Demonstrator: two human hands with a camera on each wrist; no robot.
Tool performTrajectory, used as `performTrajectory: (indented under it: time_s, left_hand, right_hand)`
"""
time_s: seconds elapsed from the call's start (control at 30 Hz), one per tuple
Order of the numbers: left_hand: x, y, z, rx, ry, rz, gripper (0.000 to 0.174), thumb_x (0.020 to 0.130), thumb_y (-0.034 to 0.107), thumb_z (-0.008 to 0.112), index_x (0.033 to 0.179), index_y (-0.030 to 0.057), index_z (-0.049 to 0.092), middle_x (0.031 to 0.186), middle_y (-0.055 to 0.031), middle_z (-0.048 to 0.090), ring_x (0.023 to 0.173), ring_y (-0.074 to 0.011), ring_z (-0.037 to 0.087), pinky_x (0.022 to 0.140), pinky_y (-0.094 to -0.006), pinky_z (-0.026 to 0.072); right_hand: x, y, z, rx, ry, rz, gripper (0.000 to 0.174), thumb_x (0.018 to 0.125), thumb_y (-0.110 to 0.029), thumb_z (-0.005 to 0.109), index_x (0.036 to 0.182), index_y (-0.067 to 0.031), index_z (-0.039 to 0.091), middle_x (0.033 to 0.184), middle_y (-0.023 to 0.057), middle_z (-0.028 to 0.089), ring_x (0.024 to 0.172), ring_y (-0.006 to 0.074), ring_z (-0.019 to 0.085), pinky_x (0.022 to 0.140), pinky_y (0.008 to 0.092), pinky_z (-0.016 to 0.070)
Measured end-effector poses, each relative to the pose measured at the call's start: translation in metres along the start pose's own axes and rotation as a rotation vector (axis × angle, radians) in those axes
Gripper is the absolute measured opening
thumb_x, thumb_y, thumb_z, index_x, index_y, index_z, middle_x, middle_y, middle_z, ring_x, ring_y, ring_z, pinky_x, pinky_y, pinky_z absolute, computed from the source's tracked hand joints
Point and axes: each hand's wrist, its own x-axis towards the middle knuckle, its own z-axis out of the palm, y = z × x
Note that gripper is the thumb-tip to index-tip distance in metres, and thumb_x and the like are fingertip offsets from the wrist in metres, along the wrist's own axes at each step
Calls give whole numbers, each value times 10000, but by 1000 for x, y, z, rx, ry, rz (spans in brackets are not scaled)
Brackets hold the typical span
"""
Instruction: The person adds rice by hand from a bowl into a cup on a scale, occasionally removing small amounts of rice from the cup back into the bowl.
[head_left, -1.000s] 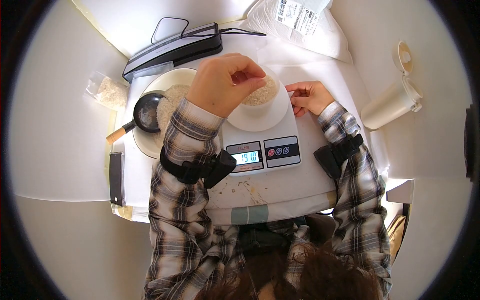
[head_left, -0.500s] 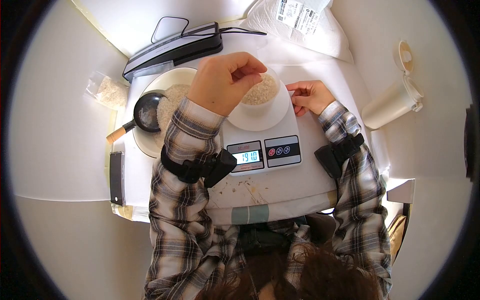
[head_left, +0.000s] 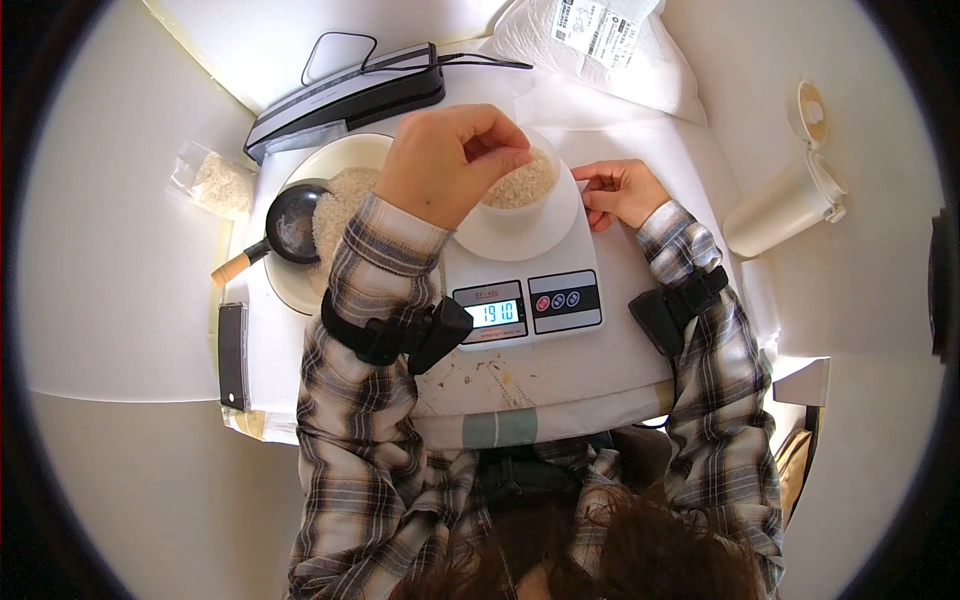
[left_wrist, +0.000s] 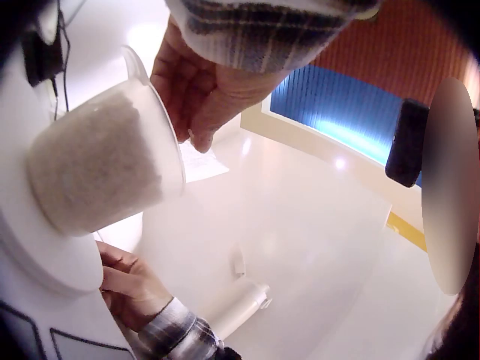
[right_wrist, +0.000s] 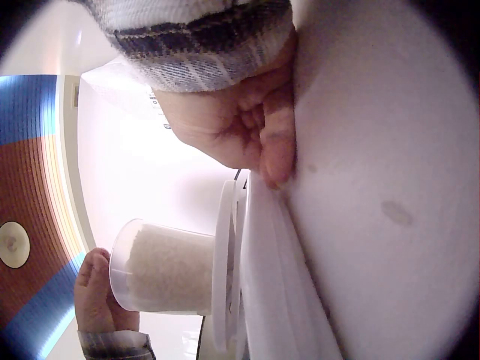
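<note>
A clear cup of rice (head_left: 522, 187) (left_wrist: 105, 161) (right_wrist: 171, 268) stands on the round white plate (head_left: 520, 243) of a kitchen scale (head_left: 540, 330), whose display reads 191.0. Over the cup's rim, my left hand (head_left: 445, 165) (left_wrist: 214, 90) (right_wrist: 101, 296) pinches thumb against fingertips, with a small pale bit, seemingly rice, at the tips. My right hand (head_left: 625, 195) (left_wrist: 135, 289) (right_wrist: 240, 124) lies loosely curled on the table, fingertips at the scale's right side. To the left, a bowl (head_left: 310, 160) holds more rice and a black scoop (head_left: 293, 225) with a wooden handle.
A black sealer-like device (head_left: 350, 100) with a cable lies at the back left, near a small bag of rice (head_left: 222, 185). At the back stands a large white bag (head_left: 640, 75). An open cream flask (head_left: 780, 212) lies right; a dark flat object (head_left: 233, 355) sits at the left edge.
The left thumb and fingertips shift slightly over the cup. My right hand stays beside the scale, and the display remains at 191.0.
</note>
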Motion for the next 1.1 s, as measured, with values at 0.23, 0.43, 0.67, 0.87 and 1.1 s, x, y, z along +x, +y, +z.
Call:
performTrajectory:
  time_s: [0.23,0.43,0.67,0.87,1.1]
  left_hand:
    - [1,0,1,-112,8,-80,98,781,46,551,860,-6,579,692,-36,584,607,-69,535,563,-181,441]
    - [1,-2,3,-157,57,-47,94,753,36,557,827,-15,587,651,-62,593,562,-84,558,532,-194,443]
    - [2,-8,3,-114,14,-19,106,805,-2,487,878,-26,559,795,-69,596,729,-112,583,685,-217,484]
    - [3,-5,2,-287,79,-2,159,792,-43,420,848,-33,569,783,-85,610,737,-131,597,705,-235,480]
    - [2,-6,3,-232,50,73,126,809,18,472,895,-17,558,831,-82,610,782,-130,580,724,-224,448]
  right_hand:
    - [1,1,-1,-11,-13,-9,301,743,34,517,1042,5,542,701,61,553,574,125,566,520,243,512]
    - [0,1,-1,-25,-10,-11,299,744,31,520,1041,3,542,714,61,552,576,126,567,522,244,512]
    - [1,2,-2,-23,-12,-16,311,741,30,524,1051,2,535,714,62,548,581,130,569,523,246,512]
    - [1,2,-1,-14,-11,-11,314,738,34,523,1050,4,534,713,62,550,582,132,570,523,246,511]
    - [0,0,0,-12,-3,-4,306,740,32,522,1045,4,539,711,64,557,575,130,570,520,244,510]
